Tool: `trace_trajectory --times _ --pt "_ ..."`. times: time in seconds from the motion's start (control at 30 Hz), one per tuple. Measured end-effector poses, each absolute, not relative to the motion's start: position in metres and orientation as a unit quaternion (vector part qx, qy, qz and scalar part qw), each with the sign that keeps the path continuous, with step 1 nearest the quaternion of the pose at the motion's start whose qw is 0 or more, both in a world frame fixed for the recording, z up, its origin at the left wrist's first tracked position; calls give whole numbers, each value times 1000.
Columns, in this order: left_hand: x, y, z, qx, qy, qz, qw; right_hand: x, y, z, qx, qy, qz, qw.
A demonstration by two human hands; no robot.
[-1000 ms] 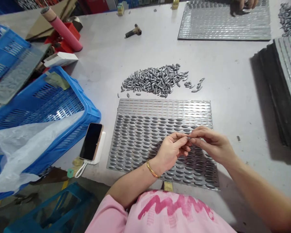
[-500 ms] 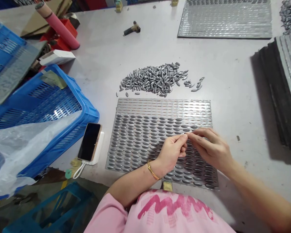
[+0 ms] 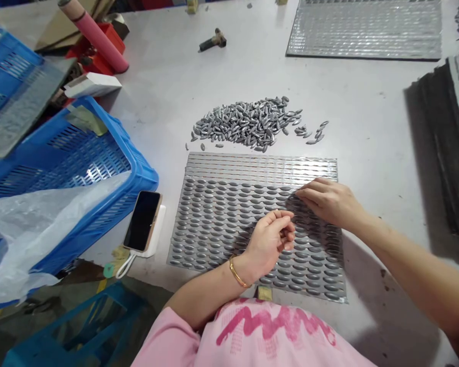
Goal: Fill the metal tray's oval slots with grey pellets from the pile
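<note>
A silvery metal tray (image 3: 222,214) with rows of oval pockets lies on the table before me, most pockets filled with small grey oval pieces. My left hand (image 3: 270,242) hovers over its lower middle with the fingers curled shut, apparently on small pieces I cannot make out. My right hand (image 3: 327,200) reaches onto the tray's upper right, fingertips pinched together and pressed to a row of pockets. A loose heap of grey oval pieces (image 3: 248,125) lies just beyond the tray.
A blue crate (image 3: 61,168) with a plastic bag (image 3: 42,219) stands at left. A phone on a white power bank (image 3: 143,221) lies beside the tray. Another tray (image 3: 363,30) lies far across, a dark stack of trays (image 3: 451,137) at right, a pink roll (image 3: 95,35) at upper left.
My hands have separated: the right moved up and away to the tray's upper right rows, while the left stayed over the lower middle and curled shut.
</note>
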State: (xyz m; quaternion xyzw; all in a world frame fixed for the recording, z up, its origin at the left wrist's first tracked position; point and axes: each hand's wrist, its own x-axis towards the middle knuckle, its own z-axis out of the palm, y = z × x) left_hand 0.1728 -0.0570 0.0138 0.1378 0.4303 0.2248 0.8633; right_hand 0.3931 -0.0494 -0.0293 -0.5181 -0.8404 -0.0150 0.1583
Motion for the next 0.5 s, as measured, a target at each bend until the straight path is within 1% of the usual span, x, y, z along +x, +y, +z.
trace_trajectory --times 0.2,0.5 --pt "171 -58 13 138 437 228 860 392 -51 -28 -504 -857 -43 101" --pt "167 -60 11 130 421 246 863 386 -46 -22 -513 -857 -26 30"
